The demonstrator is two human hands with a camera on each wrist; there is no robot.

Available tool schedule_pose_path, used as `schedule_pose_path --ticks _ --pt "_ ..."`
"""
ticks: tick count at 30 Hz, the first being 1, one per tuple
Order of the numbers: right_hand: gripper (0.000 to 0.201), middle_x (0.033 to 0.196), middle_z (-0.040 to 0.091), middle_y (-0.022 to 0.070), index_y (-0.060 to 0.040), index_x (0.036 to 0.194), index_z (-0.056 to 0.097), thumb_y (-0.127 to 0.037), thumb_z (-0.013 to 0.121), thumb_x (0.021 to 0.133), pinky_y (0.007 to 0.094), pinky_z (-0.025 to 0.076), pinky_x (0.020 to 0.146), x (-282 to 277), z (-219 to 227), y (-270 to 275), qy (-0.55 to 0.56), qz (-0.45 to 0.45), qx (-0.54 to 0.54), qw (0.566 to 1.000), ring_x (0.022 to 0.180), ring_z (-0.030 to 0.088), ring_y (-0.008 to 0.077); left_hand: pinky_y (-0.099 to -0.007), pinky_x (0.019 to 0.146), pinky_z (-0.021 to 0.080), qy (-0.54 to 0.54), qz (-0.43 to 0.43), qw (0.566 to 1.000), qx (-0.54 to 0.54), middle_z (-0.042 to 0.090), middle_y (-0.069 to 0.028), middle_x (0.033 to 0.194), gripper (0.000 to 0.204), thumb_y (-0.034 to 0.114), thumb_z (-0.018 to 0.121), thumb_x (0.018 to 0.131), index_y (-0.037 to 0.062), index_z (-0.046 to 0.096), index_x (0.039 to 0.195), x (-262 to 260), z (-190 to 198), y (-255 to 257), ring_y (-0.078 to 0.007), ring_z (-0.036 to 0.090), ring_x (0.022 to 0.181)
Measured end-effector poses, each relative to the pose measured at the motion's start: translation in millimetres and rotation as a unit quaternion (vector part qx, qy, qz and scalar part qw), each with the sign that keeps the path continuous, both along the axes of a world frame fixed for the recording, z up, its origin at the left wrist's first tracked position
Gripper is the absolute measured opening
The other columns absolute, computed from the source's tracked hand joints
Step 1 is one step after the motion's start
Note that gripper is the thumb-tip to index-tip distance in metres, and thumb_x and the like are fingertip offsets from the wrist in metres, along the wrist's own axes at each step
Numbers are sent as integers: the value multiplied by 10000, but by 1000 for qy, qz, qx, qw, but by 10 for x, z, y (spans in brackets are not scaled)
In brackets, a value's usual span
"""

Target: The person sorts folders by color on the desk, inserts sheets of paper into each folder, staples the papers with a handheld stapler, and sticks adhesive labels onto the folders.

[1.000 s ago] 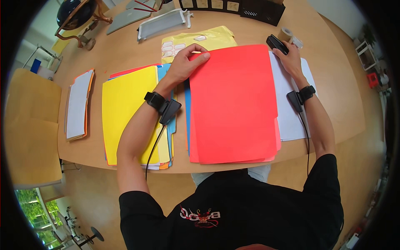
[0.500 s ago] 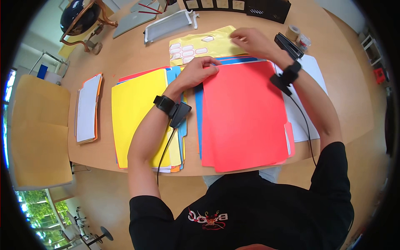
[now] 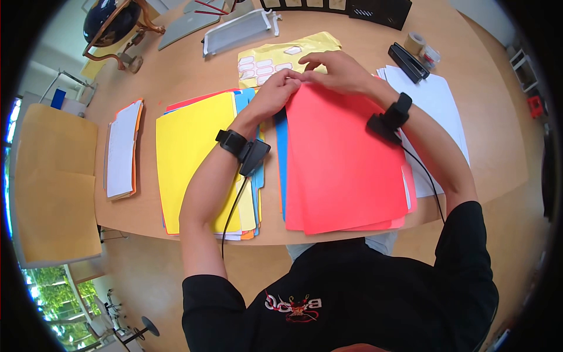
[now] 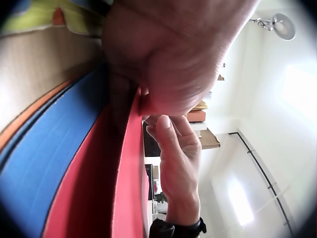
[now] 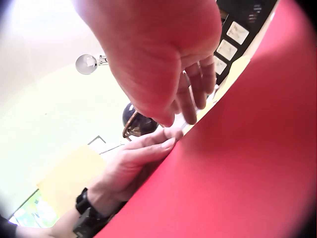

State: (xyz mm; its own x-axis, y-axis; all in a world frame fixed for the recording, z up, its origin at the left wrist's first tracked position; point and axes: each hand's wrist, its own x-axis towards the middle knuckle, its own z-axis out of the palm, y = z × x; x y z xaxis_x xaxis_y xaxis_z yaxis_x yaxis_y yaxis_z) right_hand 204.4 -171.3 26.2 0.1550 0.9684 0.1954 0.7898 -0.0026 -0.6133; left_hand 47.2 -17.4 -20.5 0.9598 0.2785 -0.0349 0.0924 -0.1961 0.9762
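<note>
My left hand [image 3: 275,95] pinches the top left corner of a red folder [image 3: 346,161], thumb on the face and fingers behind it. In the left wrist view this red folder [image 4: 130,168] stands lifted away from another red sheet and a blue folder [image 4: 54,148] beneath. Close beside the left hand, my right hand [image 3: 340,70] hovers over the top edge, fingers loosely bent. The right wrist view has the right hand's fingers [image 5: 185,104] spread just beyond the red edge, with nothing seen between them and the thumb.
Left of the red folder lies a stack with a yellow folder [image 3: 196,164] on top. Further left are papers [image 3: 124,149]. A yellow envelope with labels [image 3: 275,56] lies behind. White sheets [image 3: 440,117], a black stapler [image 3: 409,62] and a tape roll [image 3: 414,43] are at right.
My right hand has left the stapler and crossed leftward to the red folder's top edge, beside the left hand. The left hand stays at the corner, where the folder's top is now raised.
</note>
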Motion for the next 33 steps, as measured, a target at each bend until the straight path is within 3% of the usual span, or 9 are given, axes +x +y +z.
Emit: schedule_pose_path --ticks 5,10,13,16,19,21,22,26,33 --pt "582 965 715 159 -26 1142 682 -478 760 783 376 524 804 -405 90 -113 -66 -143 -79 984 892 680 294 -246 777 503 -8 28 997 -76 669 -68 982 218 153 501 1023 30 556 1194 -32 112 -58 -103 612 916" --pt "473 968 702 168 -23 1085 695 -393 764 800 381 520 815 -246 51 -215 -23 -147 -89 985 910 667 301 -228 755 500 -65 -14 998 -19 676 -49 958 216 167 473 1047 29 558 1189 -62 134 -83 -83 617 857" --pt "463 997 699 166 -27 1115 681 -368 761 813 380 519 848 18 -40 -492 -51 -137 6 989 946 660 314 -224 751 498 -69 -26 997 -29 677 -46 954 227 168 477 1045 26 565 1198 -59 117 -40 -71 615 853" --pt "534 1041 694 177 -15 1203 629 -391 743 843 377 512 882 214 -124 -817 -227 -225 142 937 1009 654 309 -223 750 499 -65 -13 997 -41 676 -38 944 239 171 481 1045 24 576 1208 -69 181 -71 -66 616 852" --pt "559 1012 718 149 19 1236 604 -365 743 854 362 530 856 245 -178 -1032 -95 -347 139 922 927 690 271 -228 750 505 -72 1 995 -64 677 -37 940 248 172 490 1043 19 583 1214 -55 180 -77 -68 622 853" --pt "535 979 721 125 52 1249 577 -312 733 890 277 539 747 162 -32 -1163 309 -300 45 901 819 690 164 -228 752 507 -64 12 995 -74 680 -42 945 249 173 490 1044 15 587 1211 -55 209 -91 -70 625 853" --pt "467 922 721 80 45 1234 587 -259 726 907 227 526 673 177 -62 -1181 307 -301 46 902 750 665 85 -228 753 510 -57 24 995 -83 682 -47 950 251 174 491 1045 11 590 1208 -53 226 -100 -72 628 854" --pt "404 891 723 72 41 1200 599 -235 707 925 224 527 681 229 -178 -1198 282 -287 69 913 763 661 71 -228 750 522 -41 24 994 -101 687 -62 971 267 175 540 1028 6 572 1231 -61 240 -84 -82 645 864" --pt "276 931 730 80 17 1144 581 -198 644 984 214 539 689 416 -360 -1206 370 -283 213 859 772 671 78 -234 775 542 12 27 991 -128 687 -75 1110 565 283 734 910 8 510 1350 -80 367 -205 -100 672 919"
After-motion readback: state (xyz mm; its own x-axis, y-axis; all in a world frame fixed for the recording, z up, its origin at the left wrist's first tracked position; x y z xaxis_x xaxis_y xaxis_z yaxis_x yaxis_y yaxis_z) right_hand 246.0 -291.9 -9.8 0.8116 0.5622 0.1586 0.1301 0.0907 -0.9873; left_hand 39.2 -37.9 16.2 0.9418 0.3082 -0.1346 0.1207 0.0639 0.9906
